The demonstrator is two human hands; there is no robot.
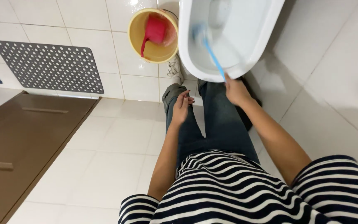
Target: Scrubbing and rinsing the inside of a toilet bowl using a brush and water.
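**Brush in the toilet bowl**

Far left of the toilet bowl (253,49), a brown door (25,145) stands below a grey perforated mat (48,66). Just left of the bowl sits a yellow bucket (154,52) holding a red scoop (154,31). The left hand (182,108) hangs loosely curled, grip empty, below the bowl. The right hand (235,90), at the bowl's rim, has its grip closed around a blue toilet brush (210,49), whose head rests inside the bowl.

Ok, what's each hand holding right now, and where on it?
The right hand holds the blue toilet brush at the handle's end. The left hand holds nothing.
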